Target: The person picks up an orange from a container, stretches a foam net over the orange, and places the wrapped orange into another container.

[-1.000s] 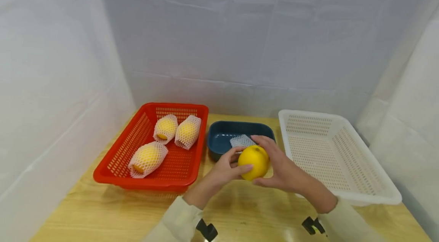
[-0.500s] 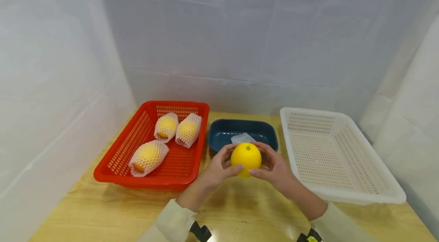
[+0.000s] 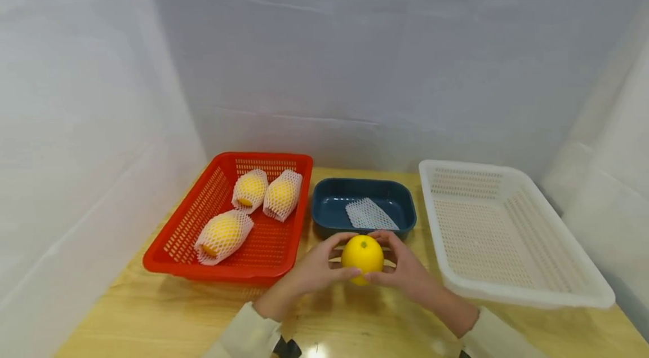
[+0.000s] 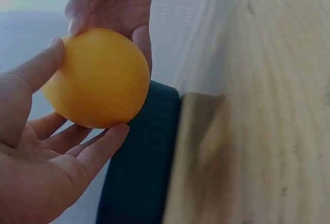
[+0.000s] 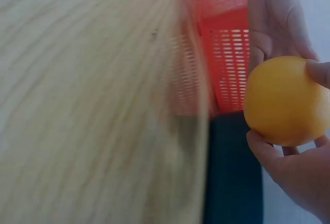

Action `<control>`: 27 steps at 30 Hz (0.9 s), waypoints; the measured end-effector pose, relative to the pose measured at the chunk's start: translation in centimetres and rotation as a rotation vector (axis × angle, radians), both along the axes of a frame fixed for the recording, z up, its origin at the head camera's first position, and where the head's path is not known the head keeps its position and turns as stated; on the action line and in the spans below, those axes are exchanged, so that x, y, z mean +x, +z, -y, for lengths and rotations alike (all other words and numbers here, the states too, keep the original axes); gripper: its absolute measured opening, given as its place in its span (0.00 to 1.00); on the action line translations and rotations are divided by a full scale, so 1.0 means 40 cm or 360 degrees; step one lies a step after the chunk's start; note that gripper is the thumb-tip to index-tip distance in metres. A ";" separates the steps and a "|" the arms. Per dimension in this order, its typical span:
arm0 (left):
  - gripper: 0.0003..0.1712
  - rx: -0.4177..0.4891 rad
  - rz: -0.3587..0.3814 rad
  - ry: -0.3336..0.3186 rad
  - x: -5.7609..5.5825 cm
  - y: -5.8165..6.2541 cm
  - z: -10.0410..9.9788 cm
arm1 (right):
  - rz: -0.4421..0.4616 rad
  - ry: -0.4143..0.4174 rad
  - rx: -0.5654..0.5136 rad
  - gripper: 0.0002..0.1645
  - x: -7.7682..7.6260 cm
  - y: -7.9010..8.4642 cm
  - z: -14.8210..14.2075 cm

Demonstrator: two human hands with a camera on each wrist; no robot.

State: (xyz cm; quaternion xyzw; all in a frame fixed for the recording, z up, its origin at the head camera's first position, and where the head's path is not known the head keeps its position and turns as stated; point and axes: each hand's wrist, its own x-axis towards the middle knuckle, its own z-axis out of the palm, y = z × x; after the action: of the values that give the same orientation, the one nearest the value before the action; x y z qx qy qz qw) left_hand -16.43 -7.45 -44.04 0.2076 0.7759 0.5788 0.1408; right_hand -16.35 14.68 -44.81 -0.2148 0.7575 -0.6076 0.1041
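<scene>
A bare yellow-orange citrus fruit, like an orange (image 3: 362,256), is held between both hands above the table, its stem end facing up in the head view. My left hand (image 3: 321,265) grips it from the left, thumb in front and fingers curled behind and beneath. From the right, my right hand (image 3: 408,270) grips it the same way. In the left wrist view the orange (image 4: 100,79) shows a smooth, uncovered skin. Just beyond the hands, a white foam net sleeve (image 3: 370,214) lies in the dark teal bin (image 3: 324,208).
On the left, a red basket (image 3: 269,245) holds three yellow fruits in foam nets, one being the nearest netted fruit (image 3: 223,235). A white plastic basket (image 3: 487,239) stands on the right. Pale sheeting (image 3: 355,65) encloses the wooden table (image 3: 167,318) at the back and sides.
Both hands have brought the orange down and slightly left, toward me, uncovering more of the net in the teal bin. The orange has turned so its stem end sits centred.
</scene>
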 end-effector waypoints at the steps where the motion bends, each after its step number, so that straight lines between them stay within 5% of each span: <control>1: 0.38 -0.0021 0.0024 0.0007 -0.001 -0.005 0.002 | 0.0009 0.0004 0.0020 0.42 -0.002 -0.005 0.002; 8: 0.39 -0.0049 0.0167 0.0068 -0.005 -0.037 -0.007 | 0.0077 0.0026 0.0152 0.41 -0.024 -0.034 -0.001; 27: 0.40 -0.0121 0.0123 0.0030 -0.010 -0.058 -0.008 | 0.0136 0.0140 0.0130 0.43 -0.034 -0.065 -0.005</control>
State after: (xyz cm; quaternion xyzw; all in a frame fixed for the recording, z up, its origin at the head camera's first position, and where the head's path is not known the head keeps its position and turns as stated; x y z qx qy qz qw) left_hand -16.84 -7.12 -46.37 0.1722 0.7933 0.5578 0.1729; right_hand -17.70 14.88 -47.42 -0.2174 0.7663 -0.5797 0.1717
